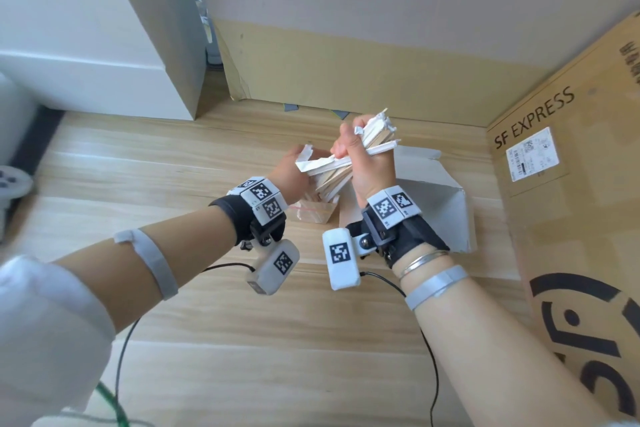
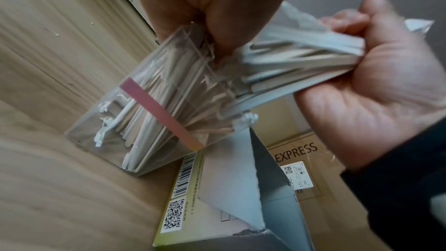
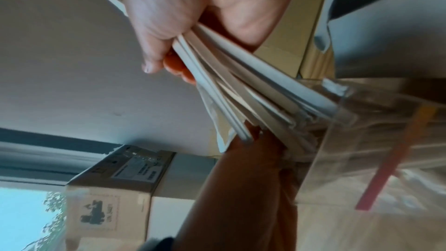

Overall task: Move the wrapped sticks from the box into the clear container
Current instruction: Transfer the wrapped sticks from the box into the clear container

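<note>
A thick bundle of white paper-wrapped sticks [image 1: 375,132] slants from the upper right down into the clear container [image 1: 313,216], which stands on the wooden floor. My right hand [image 1: 363,166] grips the upper part of the bundle in a fist. My left hand [image 1: 292,173] holds its lower part just above the container's mouth. In the left wrist view the clear container [image 2: 108,121], marked with a red strip, is full of sticks [image 2: 301,60]. The opened white box [image 1: 440,204] lies just right of the container, its barcoded side [image 2: 183,182] facing the camera. The right wrist view shows the sticks [image 3: 253,93] entering the container [image 3: 374,159].
A large SF EXPRESS cardboard carton [image 1: 571,184] stands to the right. Flat cardboard [image 1: 346,62] leans on the far wall. A white cabinet [image 1: 86,45] is at the left. Wrist-camera cables [image 1: 429,357] trail over the wooden floor [image 1: 242,340].
</note>
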